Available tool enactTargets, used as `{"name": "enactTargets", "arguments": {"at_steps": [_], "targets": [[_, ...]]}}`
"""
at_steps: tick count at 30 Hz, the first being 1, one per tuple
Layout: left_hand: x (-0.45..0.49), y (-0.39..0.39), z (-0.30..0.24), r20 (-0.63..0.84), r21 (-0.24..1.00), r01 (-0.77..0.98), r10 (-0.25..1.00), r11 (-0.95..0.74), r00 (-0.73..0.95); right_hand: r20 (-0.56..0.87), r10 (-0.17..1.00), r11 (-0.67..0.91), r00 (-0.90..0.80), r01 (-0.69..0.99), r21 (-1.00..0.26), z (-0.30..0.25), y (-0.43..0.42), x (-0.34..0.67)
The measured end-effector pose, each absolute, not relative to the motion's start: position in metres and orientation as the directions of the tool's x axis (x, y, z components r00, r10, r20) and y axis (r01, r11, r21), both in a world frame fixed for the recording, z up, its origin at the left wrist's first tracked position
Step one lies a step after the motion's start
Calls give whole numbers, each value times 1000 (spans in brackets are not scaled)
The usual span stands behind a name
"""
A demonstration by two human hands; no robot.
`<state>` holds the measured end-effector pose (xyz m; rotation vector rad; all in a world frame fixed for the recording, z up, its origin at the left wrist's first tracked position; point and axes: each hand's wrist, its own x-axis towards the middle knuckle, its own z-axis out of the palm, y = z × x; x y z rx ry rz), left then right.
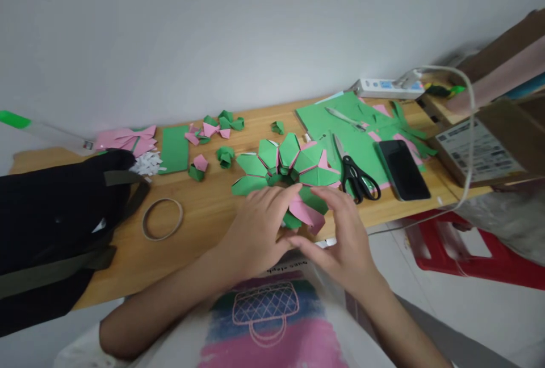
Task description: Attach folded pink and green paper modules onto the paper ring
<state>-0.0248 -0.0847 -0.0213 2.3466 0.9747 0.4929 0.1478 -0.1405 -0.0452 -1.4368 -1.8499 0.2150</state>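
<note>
Cupping a ring of folded green and pink paper (289, 153) at the centre of the frame, the left hand (264, 217) covers its lower left and the right hand (343, 234) curves round its lower right. Thumb and forefinger of each stand apart, with a pink flap (306, 214) between; I cannot tell whether either is clamped on the paper. Pressing too hard there could crush the folds, and uneven pressure from the two sides could work a joint loose, most likely near that flap, which juts out. The ring sits near the front of the table (204, 214), so a slip could tip it over. Just right of it lie the scissors (361, 179), whose handles could catch a paper point if the ring swung that way. Farther right, the phone (403, 169) seems to rest partly on the green sheet (370, 152); a tug on the sheet could drag it over the edge. Toward the left, a nudge of the black bag (55, 214) could scatter the white scraps (147, 164) beside it.
</note>
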Motion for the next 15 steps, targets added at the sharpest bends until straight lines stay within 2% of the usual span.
{"name": "enactTargets", "arguments": {"at_steps": [5,7,12,15], "targets": [[-28,-86,-23,147,669,500,757,-550,637,529,843,342,-101,860,-380,-65,-144,171],[-30,-86,-23,144,698,485,767,-527,625,580,811,341,-83,872,-352,-72,-141,175],[-30,-86,-19,147,693,493,772,-526,618,649,749,463,-134,806,-368,-71,-132,176],[-30,-84,-16,121,689,518,785,-507,607,644,757,484,-108,755,-443,-66,-127,175]]}}
